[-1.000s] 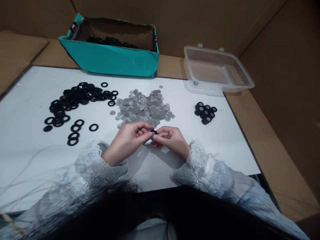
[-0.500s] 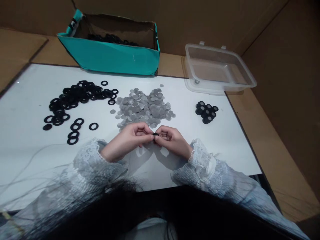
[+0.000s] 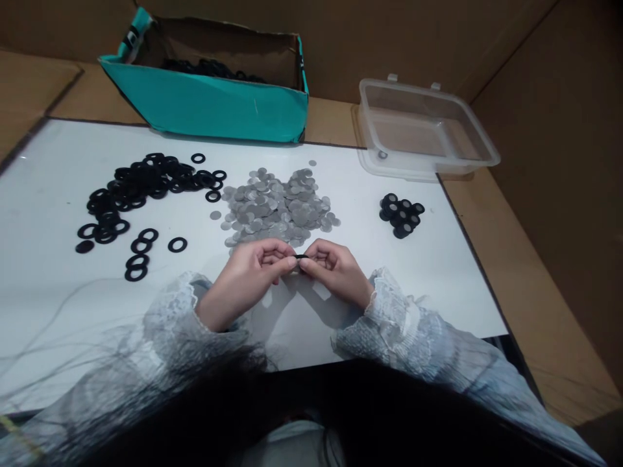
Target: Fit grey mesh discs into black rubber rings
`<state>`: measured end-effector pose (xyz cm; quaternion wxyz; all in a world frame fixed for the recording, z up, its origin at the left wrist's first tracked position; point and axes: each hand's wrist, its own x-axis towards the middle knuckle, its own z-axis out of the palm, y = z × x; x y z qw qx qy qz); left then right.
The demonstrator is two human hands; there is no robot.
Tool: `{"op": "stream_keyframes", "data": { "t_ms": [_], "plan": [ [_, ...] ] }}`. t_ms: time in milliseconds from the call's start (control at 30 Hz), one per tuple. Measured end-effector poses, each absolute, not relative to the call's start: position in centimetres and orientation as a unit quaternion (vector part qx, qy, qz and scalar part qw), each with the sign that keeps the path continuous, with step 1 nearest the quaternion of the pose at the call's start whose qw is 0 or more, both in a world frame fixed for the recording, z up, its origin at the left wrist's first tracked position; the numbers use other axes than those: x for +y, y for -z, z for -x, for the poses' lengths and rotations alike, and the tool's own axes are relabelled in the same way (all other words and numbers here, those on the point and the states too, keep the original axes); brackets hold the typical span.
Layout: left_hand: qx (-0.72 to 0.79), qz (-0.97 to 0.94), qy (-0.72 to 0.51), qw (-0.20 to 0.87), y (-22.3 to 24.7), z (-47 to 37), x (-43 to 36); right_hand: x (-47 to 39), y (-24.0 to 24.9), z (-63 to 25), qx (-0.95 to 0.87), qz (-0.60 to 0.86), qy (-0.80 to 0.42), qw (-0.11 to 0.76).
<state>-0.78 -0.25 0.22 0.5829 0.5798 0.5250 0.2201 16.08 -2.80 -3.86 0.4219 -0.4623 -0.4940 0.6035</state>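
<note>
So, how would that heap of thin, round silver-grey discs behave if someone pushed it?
The heap of thin, round silver-grey discs would probably spread rather than move as one, since its pieces lie loose and overlapping. The stray disc to its left lies flat, so it would likely slide, not roll, across the smooth-looking white tabletop.

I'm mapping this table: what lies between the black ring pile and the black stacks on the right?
In the head view, a pile of grey discs lies between them.
</note>
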Motion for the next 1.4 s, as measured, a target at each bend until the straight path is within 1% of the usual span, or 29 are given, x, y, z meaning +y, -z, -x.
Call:
{"op": "stream_keyframes", "data": {
  "t_ms": [167, 300, 400, 500, 567, 733, 800, 1000, 1067, 1233, 1300, 1400],
  "plan": [
    [0.523, -0.607, -0.235, 0.550, 0.3, 0.6, -0.7, -3.2, 4.0, -15.6, -0.473, 0.483, -0.578, 0.457],
    [0.519, -0.579, -0.295, 0.555, 1.1, 0.3, -1.1, -3.3, 4.4, -15.2, -0.434, 0.486, -0.581, 0.488],
    [0.525, -0.566, -0.314, 0.553, 1.0, 0.2, -1.3, -3.2, 4.4, -15.4, -0.436, 0.473, -0.605, 0.470],
    [0.522, -0.588, -0.292, 0.545, 0.6, 0.3, -1.3, -3.0, 4.2, -15.9, -0.472, 0.470, -0.612, 0.426],
    [0.519, -0.601, -0.279, 0.540, 0.5, 0.3, -1.2, -2.9, 4.1, -16.2, -0.490, 0.473, -0.603, 0.414],
    [0.523, -0.566, -0.283, 0.571, 0.7, 0.3, -1.2, -2.9, 3.9, -16.2, -0.474, 0.474, -0.591, 0.449],
    [0.528, -0.562, -0.283, 0.571, 0.8, 0.2, -1.2, -2.9, 3.9, -16.2, -0.480, 0.476, -0.583, 0.451],
    [0.513, -0.631, -0.230, 0.535, 0.6, 0.4, -0.7, -2.8, 3.7, -16.7, -0.554, 0.472, -0.550, 0.410],
    [0.503, -0.665, -0.218, 0.508, 0.6, 0.6, -0.7, -2.8, 3.6, -16.9, -0.545, 0.474, -0.550, 0.419],
    [0.504, -0.727, -0.233, 0.404, 0.7, 0.6, -1.4, -3.2, 3.3, -16.6, -0.484, 0.499, -0.554, 0.458],
    [0.506, -0.710, -0.246, 0.423, 0.8, 0.4, -1.5, -3.3, 3.4, -16.2, -0.463, 0.510, -0.553, 0.468],
    [0.517, -0.623, -0.291, 0.510, 0.9, 0.0, -1.6, -3.3, 3.7, -15.5, -0.436, 0.510, -0.555, 0.491]
  ]
}}
